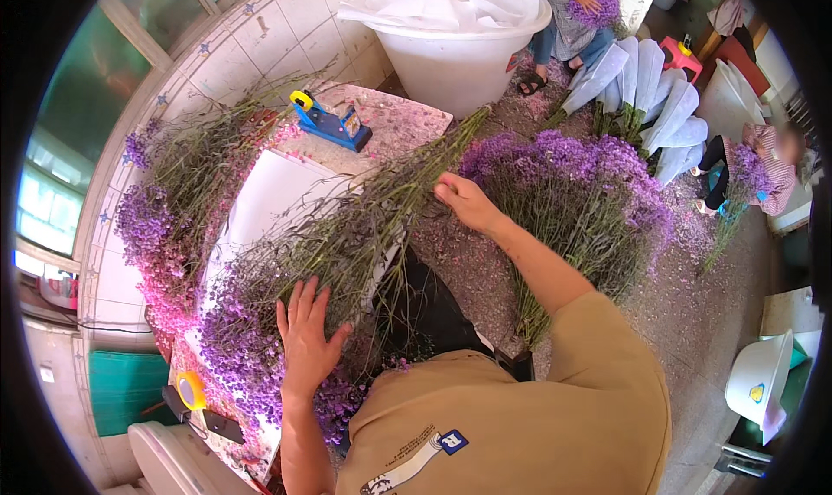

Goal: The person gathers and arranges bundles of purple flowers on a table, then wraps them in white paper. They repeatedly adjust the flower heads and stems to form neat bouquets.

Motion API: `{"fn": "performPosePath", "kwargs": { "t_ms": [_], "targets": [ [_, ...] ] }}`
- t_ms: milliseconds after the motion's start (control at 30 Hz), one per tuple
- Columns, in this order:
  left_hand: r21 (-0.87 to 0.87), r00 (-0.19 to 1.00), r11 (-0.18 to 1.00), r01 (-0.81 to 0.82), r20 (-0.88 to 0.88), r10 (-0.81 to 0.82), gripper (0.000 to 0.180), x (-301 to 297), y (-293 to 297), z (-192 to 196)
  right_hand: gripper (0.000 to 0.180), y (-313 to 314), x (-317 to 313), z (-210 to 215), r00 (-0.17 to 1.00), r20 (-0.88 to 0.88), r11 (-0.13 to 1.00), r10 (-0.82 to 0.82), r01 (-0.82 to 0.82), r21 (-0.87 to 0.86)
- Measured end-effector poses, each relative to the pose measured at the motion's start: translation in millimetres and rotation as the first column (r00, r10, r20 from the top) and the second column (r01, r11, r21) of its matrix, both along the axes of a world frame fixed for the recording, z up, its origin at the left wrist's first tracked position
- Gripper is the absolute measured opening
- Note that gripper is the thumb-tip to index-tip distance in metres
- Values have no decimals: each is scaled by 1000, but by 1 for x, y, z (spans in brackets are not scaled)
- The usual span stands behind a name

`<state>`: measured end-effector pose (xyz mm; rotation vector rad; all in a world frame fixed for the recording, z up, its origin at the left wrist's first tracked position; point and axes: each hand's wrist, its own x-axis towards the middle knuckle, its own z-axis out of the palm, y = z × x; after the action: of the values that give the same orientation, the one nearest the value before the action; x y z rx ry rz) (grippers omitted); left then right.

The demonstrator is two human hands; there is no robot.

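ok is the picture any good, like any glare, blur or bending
Head view: the tiled wall bows with fisheye distortion; head view: left window glares bright; head view: far-right person's head is blurred, while the left hand looks fairly sharp.

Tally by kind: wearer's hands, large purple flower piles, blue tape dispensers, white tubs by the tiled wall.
Hands: 2 (left hand, right hand)
Flower piles: 3 (middle pile, left pile, right pile)
Blue tape dispenser: 1
White tub: 1
Total: 7
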<state>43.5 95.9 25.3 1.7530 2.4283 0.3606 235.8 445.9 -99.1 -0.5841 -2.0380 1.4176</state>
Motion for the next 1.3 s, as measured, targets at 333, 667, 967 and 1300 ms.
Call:
{"fn": "performPosePath", "kwargs": {
  "t_ms": [333,667,967,1300],
  "targets": [
    [-54,993,997,59,-103,-65,68,41,-4,87,28,40,53,-19,893,-239,602,-381,43,-797],
    [250,983,956,150,-143,-117,56,1,66,87,36,79,-4,17,939,141,705,-313,329,-628],
    [27,996,997,76,-38,-75,57,-15,52,33,16,78,7,-15,940,12,698,-341,262,-666],
    [87,990,994,61,-131,-50,57,6,54,71,16,70,-2,-7,899,-159,649,-409,164,-743]
  ]
}}
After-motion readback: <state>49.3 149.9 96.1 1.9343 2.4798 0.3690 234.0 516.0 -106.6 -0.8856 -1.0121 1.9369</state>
